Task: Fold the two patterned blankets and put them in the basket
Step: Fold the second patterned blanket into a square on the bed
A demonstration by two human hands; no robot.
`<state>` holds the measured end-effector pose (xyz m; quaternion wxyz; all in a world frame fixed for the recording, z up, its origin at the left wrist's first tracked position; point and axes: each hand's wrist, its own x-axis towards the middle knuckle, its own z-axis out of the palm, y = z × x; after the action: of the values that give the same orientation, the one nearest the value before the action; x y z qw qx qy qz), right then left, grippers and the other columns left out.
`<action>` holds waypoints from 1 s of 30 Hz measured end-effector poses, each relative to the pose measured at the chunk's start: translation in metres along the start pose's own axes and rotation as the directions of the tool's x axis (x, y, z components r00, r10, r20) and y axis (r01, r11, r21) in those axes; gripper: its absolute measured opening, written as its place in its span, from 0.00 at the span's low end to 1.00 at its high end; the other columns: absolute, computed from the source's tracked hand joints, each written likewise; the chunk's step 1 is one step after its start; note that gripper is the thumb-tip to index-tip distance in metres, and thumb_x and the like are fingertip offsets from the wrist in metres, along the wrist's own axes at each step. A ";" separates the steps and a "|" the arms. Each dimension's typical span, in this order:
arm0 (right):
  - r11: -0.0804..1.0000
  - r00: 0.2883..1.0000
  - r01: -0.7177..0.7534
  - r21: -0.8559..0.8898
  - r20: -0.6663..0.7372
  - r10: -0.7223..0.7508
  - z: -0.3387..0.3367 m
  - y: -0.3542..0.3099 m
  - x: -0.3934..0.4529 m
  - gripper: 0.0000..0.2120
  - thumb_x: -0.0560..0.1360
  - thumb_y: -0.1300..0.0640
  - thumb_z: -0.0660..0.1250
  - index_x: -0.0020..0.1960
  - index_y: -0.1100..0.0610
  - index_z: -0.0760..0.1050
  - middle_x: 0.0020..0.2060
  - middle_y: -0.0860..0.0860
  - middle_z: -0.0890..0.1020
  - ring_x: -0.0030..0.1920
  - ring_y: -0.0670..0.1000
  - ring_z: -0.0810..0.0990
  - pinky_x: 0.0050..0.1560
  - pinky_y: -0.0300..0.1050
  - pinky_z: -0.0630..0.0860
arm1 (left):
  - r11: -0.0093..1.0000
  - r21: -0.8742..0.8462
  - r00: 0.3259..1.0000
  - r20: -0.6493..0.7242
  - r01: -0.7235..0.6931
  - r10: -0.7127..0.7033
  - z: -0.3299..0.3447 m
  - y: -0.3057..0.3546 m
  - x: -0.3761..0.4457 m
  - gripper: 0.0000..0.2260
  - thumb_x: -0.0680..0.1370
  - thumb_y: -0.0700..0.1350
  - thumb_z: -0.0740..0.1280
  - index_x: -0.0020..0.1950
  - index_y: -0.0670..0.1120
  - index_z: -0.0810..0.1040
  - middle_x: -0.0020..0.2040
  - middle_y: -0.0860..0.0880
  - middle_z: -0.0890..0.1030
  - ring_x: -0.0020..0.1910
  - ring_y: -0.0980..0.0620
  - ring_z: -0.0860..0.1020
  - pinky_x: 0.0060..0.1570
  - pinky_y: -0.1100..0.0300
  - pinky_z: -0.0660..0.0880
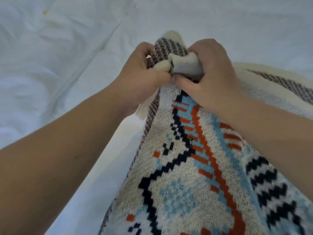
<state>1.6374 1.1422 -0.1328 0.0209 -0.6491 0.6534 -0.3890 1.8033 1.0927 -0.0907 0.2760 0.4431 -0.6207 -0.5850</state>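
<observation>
A rumpled white bed sheet [50, 65] fills the background. Over it, from centre to lower right, drapes a knitted patterned blanket [186, 175] with orange, pale blue and navy zigzags on cream. Both bare forearms reach forward. The left hand [140, 78] and right hand [211, 73] meet, each pinching bunched cream blanket corners between curled fingers and thumb.

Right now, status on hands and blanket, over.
Left hand and right hand both gripping bunched edge of patterned blanket. Blanket over white bedding. Basket not in view. Nothing obstructing.
</observation>
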 end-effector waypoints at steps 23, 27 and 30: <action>0.976 0.966 0.009 0.217 0.249 -0.064 -0.085 -0.061 -0.006 0.11 0.66 0.52 0.69 0.32 0.53 0.68 0.25 0.41 0.70 0.29 0.40 0.67 0.30 0.31 0.62 | 0.961 0.031 0.958 -0.071 -0.275 0.277 0.007 0.035 -0.026 0.19 0.63 0.28 0.67 0.41 0.52 0.72 0.40 0.45 0.75 0.36 0.49 0.72 0.34 0.53 0.68; 0.933 0.940 -0.040 0.359 0.330 -0.087 -0.099 -0.077 0.022 0.07 0.65 0.63 0.78 0.38 0.57 0.80 0.29 0.40 0.79 0.32 0.35 0.76 0.34 0.28 0.70 | 0.960 -0.117 0.967 -0.048 -0.253 0.249 0.009 0.050 -0.033 0.26 0.63 0.28 0.72 0.54 0.50 0.75 0.41 0.48 0.81 0.34 0.52 0.78 0.34 0.57 0.75; 0.879 0.846 -0.218 0.424 0.532 -0.046 -0.113 -0.073 0.033 0.13 0.62 0.60 0.81 0.44 0.55 0.83 0.38 0.51 0.86 0.40 0.51 0.85 0.45 0.43 0.83 | 0.966 -0.130 0.975 -0.004 -0.221 0.223 0.009 0.057 -0.038 0.23 0.62 0.34 0.73 0.54 0.50 0.78 0.42 0.50 0.84 0.35 0.53 0.81 0.36 0.59 0.78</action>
<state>1.6331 1.1788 0.0009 0.3731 -0.6747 0.5379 -0.3408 1.8001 1.1255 -0.0299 0.3647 0.3487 -0.6284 -0.5920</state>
